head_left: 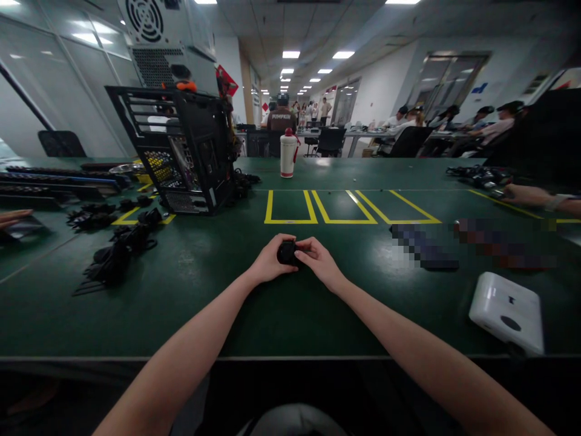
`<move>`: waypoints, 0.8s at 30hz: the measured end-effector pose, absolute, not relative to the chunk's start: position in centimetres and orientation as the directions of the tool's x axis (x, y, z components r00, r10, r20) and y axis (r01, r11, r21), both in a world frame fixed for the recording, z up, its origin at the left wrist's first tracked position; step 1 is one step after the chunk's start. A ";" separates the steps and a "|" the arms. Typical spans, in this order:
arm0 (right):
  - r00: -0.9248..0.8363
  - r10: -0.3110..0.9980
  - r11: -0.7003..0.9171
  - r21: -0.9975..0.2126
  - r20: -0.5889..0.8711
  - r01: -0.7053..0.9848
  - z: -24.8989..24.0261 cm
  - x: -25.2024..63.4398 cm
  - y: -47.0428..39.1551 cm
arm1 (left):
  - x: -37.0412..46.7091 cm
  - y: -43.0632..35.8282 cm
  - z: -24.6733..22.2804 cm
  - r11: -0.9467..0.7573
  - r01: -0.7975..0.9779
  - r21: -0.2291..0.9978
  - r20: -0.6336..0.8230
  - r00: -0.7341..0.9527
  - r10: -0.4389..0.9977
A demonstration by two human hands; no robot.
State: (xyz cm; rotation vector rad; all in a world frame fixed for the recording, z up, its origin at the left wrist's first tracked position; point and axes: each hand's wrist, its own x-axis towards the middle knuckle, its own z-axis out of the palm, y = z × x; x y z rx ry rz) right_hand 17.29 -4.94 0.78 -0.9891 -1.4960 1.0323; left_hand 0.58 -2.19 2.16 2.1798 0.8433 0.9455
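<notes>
Cupping a small, rounded black object [286, 253] from its left side, the person's left hand [269, 260] is gripping it with thumb and fingers curled around it, while the right hand [319, 261] is gripping its right edge with thumb and fingertips. Both hands are holding the object low over the middle of a glossy dark-green tabletop [113, 327], just on the person's side of three outlines of yellow tape [345, 221]; whether it is touching the surface cannot be told. Beyond the outlines, a white tumbler with a red lid [287, 157] is standing upright. Towards the left, an open-framed black metal computer case [188, 194] is standing near tangled bundles of black cable [109, 263]. Towards the right, a white, round-cornered box with a dark circular spot [499, 303] is resting near the table's front edge, and farther back a co-worker's hand [529, 195] is reaching in beside another heap of dark cables [483, 175].
</notes>
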 end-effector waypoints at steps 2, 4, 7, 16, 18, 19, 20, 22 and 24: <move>-0.137 0.947 0.301 -0.950 0.289 0.077 0.8 17.2 -5.0 | 0.6 -2.3 2.1 -0.609 0.311 0.730 0.395 0.535 0.747; -0.130 0.946 0.308 -0.948 0.297 0.076 0.7 17.0 -5.2 | 0.6 -2.4 2.0 -0.609 0.318 0.727 0.397 0.528 0.750; -0.118 0.941 0.328 -0.941 0.317 0.088 0.7 16.8 -5.4 | 0.4 -2.5 1.9 -0.616 0.319 0.720 0.402 0.532 0.745; -0.109 0.918 0.396 -0.906 0.382 0.151 0.3 16.5 -5.6 | 0.2 -2.4 1.0 -0.650 0.285 0.704 0.447 0.534 0.718; -0.109 0.915 0.401 -0.903 0.388 0.153 0.2 16.5 -5.5 | 0.2 -2.4 0.9 -0.650 0.280 0.706 0.449 0.533 0.717; -0.110 0.915 0.402 -0.903 0.389 0.150 0.2 16.5 -5.5 | 0.2 -2.5 0.9 -0.650 0.280 0.707 0.450 0.531 0.718; -0.112 0.915 0.401 -0.904 0.388 0.147 0.2 16.5 -5.5 | 0.2 -2.5 1.0 -0.649 0.280 0.708 0.450 0.529 0.719; -0.112 0.920 0.389 -0.911 0.376 0.137 0.3 16.5 -5.6 | 0.2 -2.6 1.1 -0.645 0.281 0.711 0.443 0.533 0.721; -0.104 0.926 0.375 -0.918 0.363 0.130 0.4 16.5 -5.8 | 0.3 -2.8 1.2 -0.642 0.280 0.714 0.437 0.538 0.721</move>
